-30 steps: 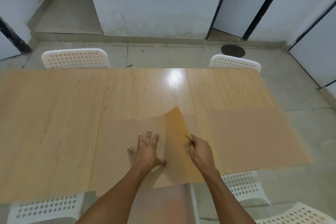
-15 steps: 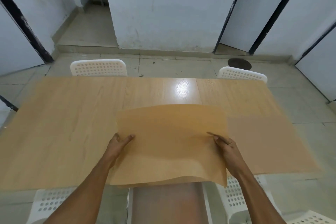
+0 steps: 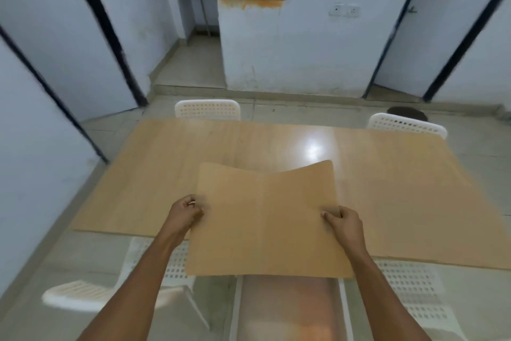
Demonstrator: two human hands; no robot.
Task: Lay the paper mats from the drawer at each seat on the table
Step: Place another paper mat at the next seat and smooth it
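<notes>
A tan paper mat (image 3: 265,221) hangs in the air over the near edge of the wooden table (image 3: 193,169), sagging along its middle. My left hand (image 3: 185,212) pinches the mat's left edge. On the mat's right edge my right hand (image 3: 344,223) pinches it, thumb on top. Other mats lie flat on the table: one (image 3: 431,219) on the near right side, and a second one under the lifted mat is hard to tell from the wood.
White perforated chairs stand at the far side (image 3: 207,109) (image 3: 406,126) and at the near side (image 3: 154,271) (image 3: 412,285). A pale open drawer or panel (image 3: 290,310) sits below the table edge between my arms. Doors and white walls ring the room.
The mat came off the table and is now held by both edges. My left hand went from pressing flat on the paper to pinching its left edge. The view tilted up and shifted left.
</notes>
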